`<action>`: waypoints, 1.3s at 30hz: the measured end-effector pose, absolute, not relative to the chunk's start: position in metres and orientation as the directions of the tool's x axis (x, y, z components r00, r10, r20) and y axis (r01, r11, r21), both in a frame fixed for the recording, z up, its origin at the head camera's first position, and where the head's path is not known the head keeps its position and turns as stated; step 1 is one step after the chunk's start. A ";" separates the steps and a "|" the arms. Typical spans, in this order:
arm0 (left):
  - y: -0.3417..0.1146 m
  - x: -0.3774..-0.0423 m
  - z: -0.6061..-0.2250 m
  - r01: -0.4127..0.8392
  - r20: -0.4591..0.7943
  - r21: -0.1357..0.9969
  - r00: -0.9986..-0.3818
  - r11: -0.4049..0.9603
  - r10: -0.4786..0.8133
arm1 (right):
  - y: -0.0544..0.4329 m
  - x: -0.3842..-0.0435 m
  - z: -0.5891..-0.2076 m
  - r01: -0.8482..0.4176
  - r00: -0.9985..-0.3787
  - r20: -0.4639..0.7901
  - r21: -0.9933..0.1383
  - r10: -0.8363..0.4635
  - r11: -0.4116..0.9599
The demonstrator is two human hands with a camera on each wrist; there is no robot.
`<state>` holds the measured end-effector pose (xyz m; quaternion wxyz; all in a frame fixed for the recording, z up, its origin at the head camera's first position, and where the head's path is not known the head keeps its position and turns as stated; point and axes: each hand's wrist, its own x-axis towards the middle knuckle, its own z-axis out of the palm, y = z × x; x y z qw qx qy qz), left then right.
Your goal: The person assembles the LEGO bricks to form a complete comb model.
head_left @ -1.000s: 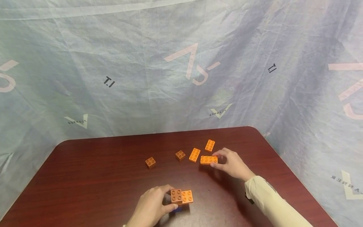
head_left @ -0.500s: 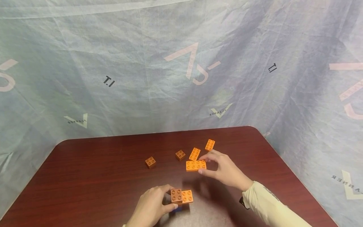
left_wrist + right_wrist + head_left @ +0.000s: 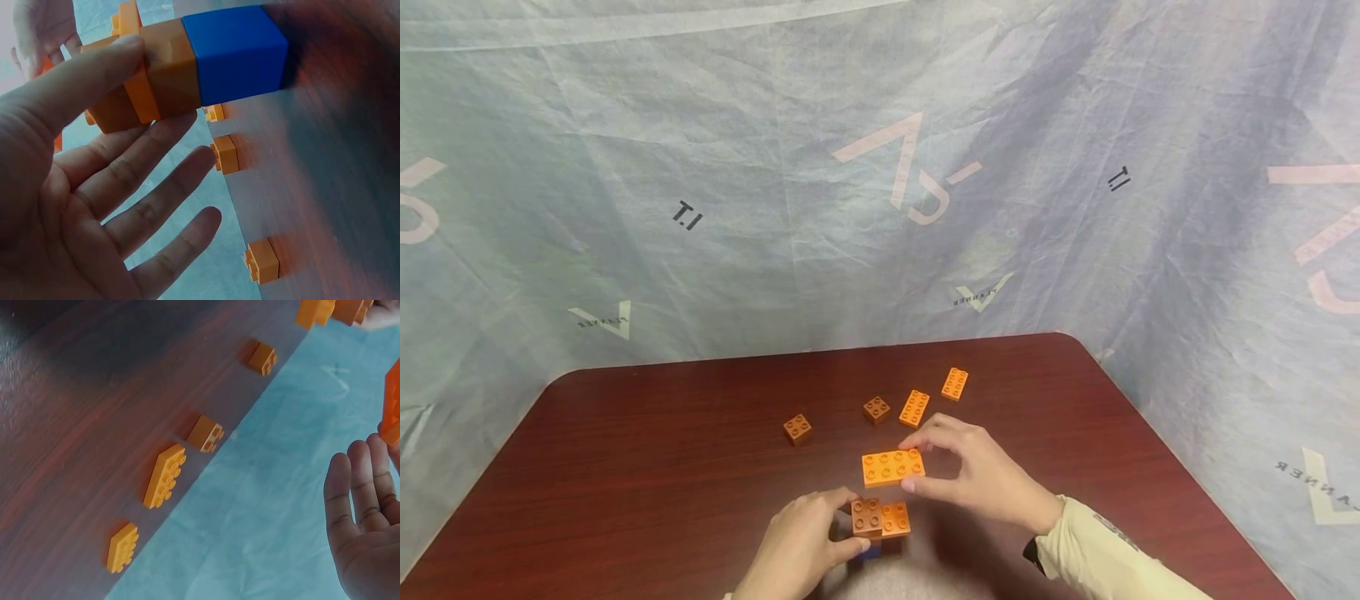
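Pale, creased cloth [image 3: 737, 167], printed with letters and marks, is hung behind a dark reddish-brown table [image 3: 662, 442]. At the near side, a small stack [image 3: 164, 78] is held by the left hand [image 3: 801, 542]: one side is pressed by the thumb, the other by two fingers, while the ring and little fingers are extended clear of it. Its bottom is formed by a blue block [image 3: 240, 56], on which a lower brown brick [image 3: 174, 50] is set, then an orange plate [image 3: 896, 519], then an upper brown brick [image 3: 867, 518]. Only part of the orange plate is covered by that top brick; four studs are left bare at the right.

Just beyond the stack, and higher than it, an eight-stud orange brick [image 3: 892, 468] is pinched at its right end between thumb and forefinger of the right hand [image 3: 988, 479]. Its studs are turned upward, and it is kept apart from the stack. The other three fingers are stretched out fairly straight. The right arm is covered by a cream sleeve [image 3: 1112, 550], with something black [image 3: 1034, 554] seen at the wrist.

Farther off, a left brown brick [image 3: 798, 429], a right brown brick [image 3: 876, 410], a nearer orange brick [image 3: 914, 408] and a farthest orange brick [image 3: 955, 384] are spread left to right, none touching another.
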<state>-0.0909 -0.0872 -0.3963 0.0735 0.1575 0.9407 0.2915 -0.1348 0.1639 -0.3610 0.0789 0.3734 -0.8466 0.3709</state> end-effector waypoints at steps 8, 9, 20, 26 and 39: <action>-0.089 -0.091 -0.397 0.247 -0.050 0.588 -0.939 0.770 0.339 | 0.157 -0.127 -0.371 -0.730 -0.661 0.429 -0.556 -0.615 0.397; -0.089 -0.091 -0.397 0.242 -0.056 0.591 -0.939 0.770 0.338 | 0.157 -0.126 -0.372 -0.736 -0.654 0.434 -0.553 -0.620 0.390; -0.089 -0.091 -0.397 0.237 -0.060 0.584 -0.941 0.776 0.333 | 0.150 -0.121 -0.385 -0.712 -0.664 0.392 -0.592 -0.637 0.378; -0.090 -0.091 -0.398 0.245 -0.048 0.604 -0.939 0.758 0.341 | 0.150 -0.120 -0.386 -0.709 -0.666 0.378 -0.589 -0.643 0.388; -0.090 -0.090 -0.398 0.246 -0.050 0.602 -0.938 0.760 0.343 | 0.149 -0.118 -0.386 -0.697 -0.677 0.328 -0.575 -0.659 0.429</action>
